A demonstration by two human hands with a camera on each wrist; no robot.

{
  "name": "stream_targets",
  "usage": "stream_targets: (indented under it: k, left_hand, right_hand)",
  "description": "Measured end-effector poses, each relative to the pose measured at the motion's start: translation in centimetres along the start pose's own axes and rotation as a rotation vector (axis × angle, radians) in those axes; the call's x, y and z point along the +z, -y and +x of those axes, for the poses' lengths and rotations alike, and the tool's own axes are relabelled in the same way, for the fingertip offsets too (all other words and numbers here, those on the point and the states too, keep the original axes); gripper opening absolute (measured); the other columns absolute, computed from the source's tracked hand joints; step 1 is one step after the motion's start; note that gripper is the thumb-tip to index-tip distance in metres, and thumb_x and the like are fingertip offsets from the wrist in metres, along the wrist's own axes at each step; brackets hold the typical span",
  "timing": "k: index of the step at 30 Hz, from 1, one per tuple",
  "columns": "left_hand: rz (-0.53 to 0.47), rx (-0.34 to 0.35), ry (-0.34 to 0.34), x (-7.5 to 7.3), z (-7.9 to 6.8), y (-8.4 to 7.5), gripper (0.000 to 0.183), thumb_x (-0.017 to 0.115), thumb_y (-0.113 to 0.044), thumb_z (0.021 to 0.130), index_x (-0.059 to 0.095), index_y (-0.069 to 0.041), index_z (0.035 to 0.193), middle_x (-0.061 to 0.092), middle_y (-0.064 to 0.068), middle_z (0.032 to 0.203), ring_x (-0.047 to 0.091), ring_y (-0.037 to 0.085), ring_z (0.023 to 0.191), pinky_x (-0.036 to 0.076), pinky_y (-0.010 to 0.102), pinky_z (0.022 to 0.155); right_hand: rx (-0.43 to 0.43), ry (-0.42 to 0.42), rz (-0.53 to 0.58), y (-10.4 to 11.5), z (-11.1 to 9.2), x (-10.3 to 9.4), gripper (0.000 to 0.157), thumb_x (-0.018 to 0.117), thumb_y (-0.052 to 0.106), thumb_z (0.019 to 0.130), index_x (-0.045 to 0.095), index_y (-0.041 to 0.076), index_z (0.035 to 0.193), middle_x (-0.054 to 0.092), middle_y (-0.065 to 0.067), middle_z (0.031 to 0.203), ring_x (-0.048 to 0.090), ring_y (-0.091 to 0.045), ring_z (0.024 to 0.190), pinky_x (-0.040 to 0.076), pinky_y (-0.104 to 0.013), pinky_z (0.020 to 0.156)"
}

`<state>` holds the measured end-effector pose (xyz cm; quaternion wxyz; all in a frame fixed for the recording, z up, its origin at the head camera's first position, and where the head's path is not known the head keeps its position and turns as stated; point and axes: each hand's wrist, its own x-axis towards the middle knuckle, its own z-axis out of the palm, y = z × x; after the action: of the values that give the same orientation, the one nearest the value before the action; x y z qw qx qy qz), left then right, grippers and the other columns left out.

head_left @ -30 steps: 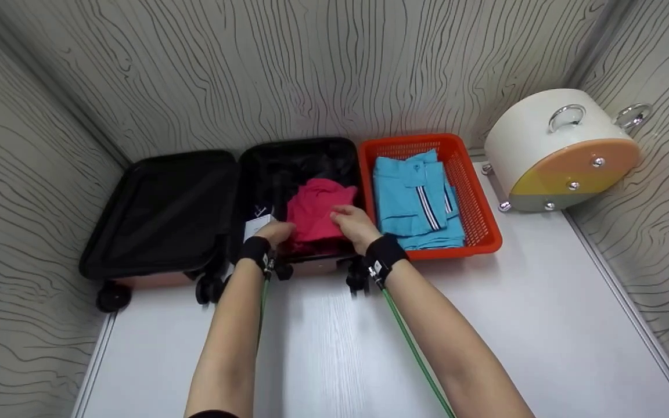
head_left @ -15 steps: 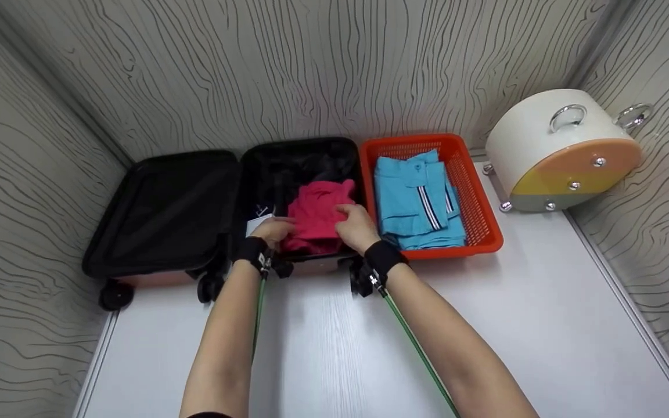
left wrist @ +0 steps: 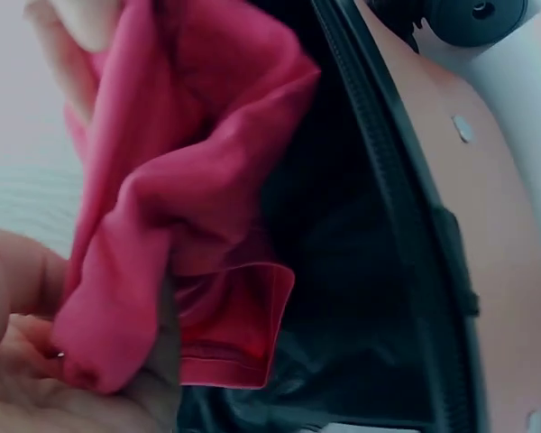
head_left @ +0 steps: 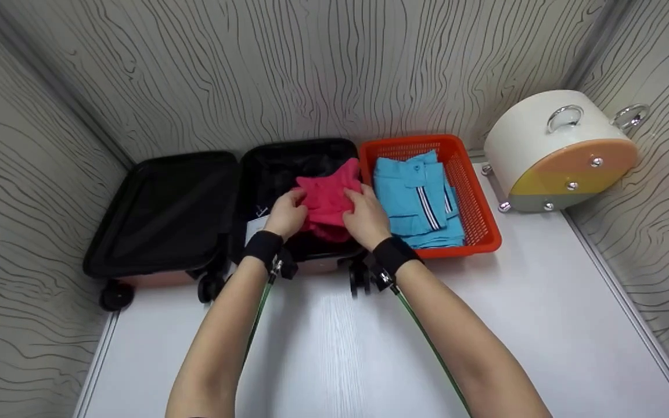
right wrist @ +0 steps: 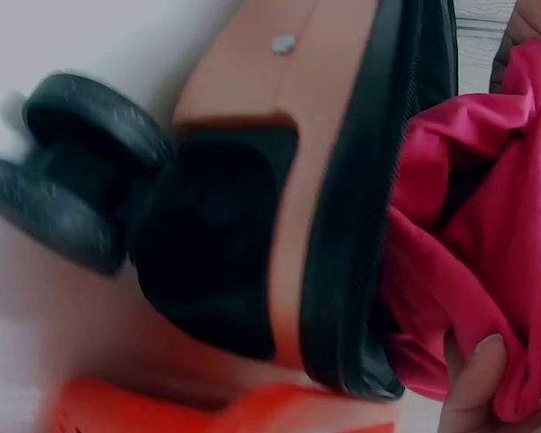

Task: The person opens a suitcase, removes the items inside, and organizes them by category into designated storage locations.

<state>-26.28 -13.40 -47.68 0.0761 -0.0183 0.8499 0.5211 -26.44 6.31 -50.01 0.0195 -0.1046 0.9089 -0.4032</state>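
A pink garment, bunched and creased, is held between my two hands over the right half of the open suitcase. My left hand grips its left side, with the thumb on top. My right hand pinches the opposite side near the orange basket. In the left wrist view, folds of the pink fabric hang from the hands, and a hemmed edge shows below. The right wrist view has the right thumb against the cloth. What kind of garment it is cannot be told.
The suitcase's other half lies open at the left. A white box sits beside my left hand inside the case. An orange basket holds folded blue clothes. A white drum-shaped case stands farther right. Suitcase wheels jut toward me.
Both hands have moved away from me and gripped the pink garment by its sides. It has risen and bunched up, baring some of the black interior near the front edge.
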Motion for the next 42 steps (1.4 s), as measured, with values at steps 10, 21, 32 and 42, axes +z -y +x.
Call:
stream_targets:
  k: [10, 21, 32, 42]
  left_hand:
    - [0.185, 0.227, -0.052, 2.2, 0.3, -3.5, 0.061, 0.043, 0.0, 0.096, 0.037, -0.001, 0.157, 0.029, 0.016, 0.165, 0.02, 0.026, 0.154, 0.018, 0.033, 0.122]
    - [0.194, 0.306, 0.036, 7.5, 1.3, -6.7, 0.069, 0.044, 0.004, 0.099, 0.023, -0.01, 0.163, 0.012, 0.015, 0.169, 0.013, 0.024, 0.155, 0.021, 0.033, 0.122]
    - [0.32, 0.181, 0.248, 12.2, 2.3, -5.3, 0.07, 0.04, 0.004, 0.101, 0.011, -0.007, 0.164, 0.006, 0.017, 0.17, 0.009, 0.024, 0.156, 0.017, 0.03, 0.122]
    - [0.551, 0.249, 0.341, 13.5, 1.4, -4.2, 0.072, 0.055, -0.012, 0.102, 0.015, 0.003, 0.161, -0.004, 0.02, 0.169, 0.019, 0.029, 0.153, 0.026, 0.03, 0.119]
  right_hand:
    - [-0.13, -0.225, -0.066, -1.2, 0.3, -3.6, 0.058, 0.058, 0.0, 0.095, 0.051, 0.013, 0.152, 0.034, -0.015, 0.162, 0.037, -0.033, 0.145, 0.048, -0.046, 0.102]
    - [-0.215, -0.517, -0.228, -5.2, -0.5, -6.9, 0.061, 0.062, -0.005, 0.093, 0.054, 0.015, 0.15, 0.042, -0.014, 0.158, 0.05, -0.039, 0.128, 0.055, -0.05, 0.077]
    - [0.021, -0.379, -0.252, -10.0, -1.5, -7.8, 0.061, 0.055, -0.009, 0.09, 0.055, 0.009, 0.149, 0.039, -0.021, 0.158, 0.05, -0.049, 0.123, 0.05, -0.06, 0.089]
    - [0.196, -0.07, -0.203, -12.5, -2.0, -8.5, 0.067, 0.048, -0.007, 0.094, 0.031, -0.001, 0.159, 0.008, -0.03, 0.166, 0.036, -0.052, 0.14, 0.032, -0.054, 0.116]
